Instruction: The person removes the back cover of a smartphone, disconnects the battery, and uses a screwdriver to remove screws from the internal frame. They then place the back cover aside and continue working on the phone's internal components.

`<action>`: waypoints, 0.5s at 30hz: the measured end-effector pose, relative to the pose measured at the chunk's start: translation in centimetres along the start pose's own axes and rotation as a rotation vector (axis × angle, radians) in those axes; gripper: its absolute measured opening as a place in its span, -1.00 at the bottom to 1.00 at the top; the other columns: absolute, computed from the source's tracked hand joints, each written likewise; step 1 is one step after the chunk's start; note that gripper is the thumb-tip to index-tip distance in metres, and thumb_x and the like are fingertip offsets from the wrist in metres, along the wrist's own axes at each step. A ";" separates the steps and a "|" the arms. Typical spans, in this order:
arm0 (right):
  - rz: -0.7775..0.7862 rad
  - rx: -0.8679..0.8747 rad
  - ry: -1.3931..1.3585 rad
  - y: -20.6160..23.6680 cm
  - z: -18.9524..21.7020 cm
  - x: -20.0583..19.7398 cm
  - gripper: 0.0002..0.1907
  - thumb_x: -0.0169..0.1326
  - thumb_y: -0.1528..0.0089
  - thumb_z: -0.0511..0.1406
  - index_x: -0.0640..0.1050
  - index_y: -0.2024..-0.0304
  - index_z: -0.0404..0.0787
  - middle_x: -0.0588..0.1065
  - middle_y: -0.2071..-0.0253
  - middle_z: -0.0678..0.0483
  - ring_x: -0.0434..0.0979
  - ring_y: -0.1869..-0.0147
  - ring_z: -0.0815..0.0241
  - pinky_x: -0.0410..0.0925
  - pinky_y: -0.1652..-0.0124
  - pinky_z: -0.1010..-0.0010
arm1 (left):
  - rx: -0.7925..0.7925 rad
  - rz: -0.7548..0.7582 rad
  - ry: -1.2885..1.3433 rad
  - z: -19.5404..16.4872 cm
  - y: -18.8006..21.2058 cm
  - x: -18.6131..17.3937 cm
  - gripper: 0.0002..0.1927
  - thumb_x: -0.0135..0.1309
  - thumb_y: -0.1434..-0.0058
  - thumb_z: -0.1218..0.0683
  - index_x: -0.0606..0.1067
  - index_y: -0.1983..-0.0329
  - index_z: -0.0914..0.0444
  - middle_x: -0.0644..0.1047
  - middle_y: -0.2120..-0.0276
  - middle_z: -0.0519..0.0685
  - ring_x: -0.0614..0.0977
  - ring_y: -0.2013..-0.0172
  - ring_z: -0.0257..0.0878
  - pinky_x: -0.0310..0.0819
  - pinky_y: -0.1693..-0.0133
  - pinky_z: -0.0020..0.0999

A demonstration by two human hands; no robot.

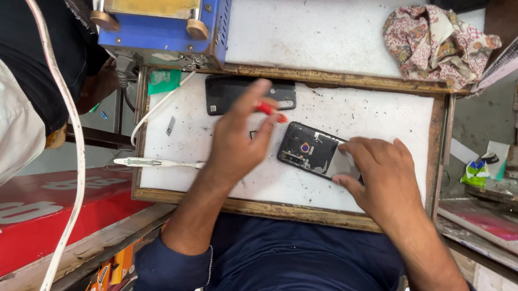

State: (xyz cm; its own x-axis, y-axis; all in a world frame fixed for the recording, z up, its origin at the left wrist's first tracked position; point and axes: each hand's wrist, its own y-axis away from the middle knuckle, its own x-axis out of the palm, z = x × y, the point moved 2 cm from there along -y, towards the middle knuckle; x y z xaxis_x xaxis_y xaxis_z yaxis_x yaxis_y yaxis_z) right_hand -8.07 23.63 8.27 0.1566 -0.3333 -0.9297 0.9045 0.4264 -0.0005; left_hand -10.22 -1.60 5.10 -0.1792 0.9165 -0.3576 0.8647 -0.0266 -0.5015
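We see a glossy black opened phone (pixel 312 151) on a matt white board (pixel 368 116), speckled with grit; its frame (pixel 264 209) is rough, worn wood. The crumpled rag (pixel 436 42) is printed cloth; the tool's handle (pixel 268 109) looks red plastic.
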 end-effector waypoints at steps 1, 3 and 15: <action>0.033 0.023 -0.013 -0.2 0.1 -0.1 -0.40 0.34 0.00 -0.10 0.56 -0.08 -0.10 0.55 -0.01 0.05 0.50 -0.13 -0.05 0.28 -0.15 -0.04 | -0.039 -0.029 -0.003 0.2 0.6 -0.6 -0.38 0.16 -0.40 0.30 0.20 -0.44 0.22 0.63 0.09 0.08 0.72 0.09 -0.17 0.65 -0.03 -0.29; 0.086 0.061 -0.035 -1.1 -0.2 -0.3 -0.33 0.35 0.03 -0.08 0.56 -0.11 -0.12 0.56 0.08 -0.01 0.51 -0.05 -0.09 0.35 -0.04 0.09 | -0.106 -0.095 -0.014 0.7 1.6 -2.2 -0.40 0.14 -0.43 0.30 0.17 -0.45 0.24 0.64 0.07 0.10 0.73 0.08 -0.19 0.67 -0.02 -0.31; 0.113 0.407 -1.221 0.4 -5.1 4.5 -0.63 -0.09 -0.48 -0.21 0.48 -0.17 -0.36 0.59 0.26 0.07 0.57 0.22 0.34 0.45 0.20 0.48 | -0.329 -0.242 0.010 0.9 7.3 -8.6 -0.40 0.05 -0.44 0.31 0.09 -0.46 0.34 0.63 0.06 0.17 0.67 0.03 -0.18 0.58 -0.12 -0.29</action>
State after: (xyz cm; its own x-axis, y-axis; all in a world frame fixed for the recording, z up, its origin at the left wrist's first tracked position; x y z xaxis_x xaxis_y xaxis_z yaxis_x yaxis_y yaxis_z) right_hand -8.99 26.61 2.25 0.3040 -0.9525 0.0193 0.8837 0.2895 0.3677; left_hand -2.79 -10.01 3.75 -0.3926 0.8846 -0.2515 0.9024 0.3179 -0.2908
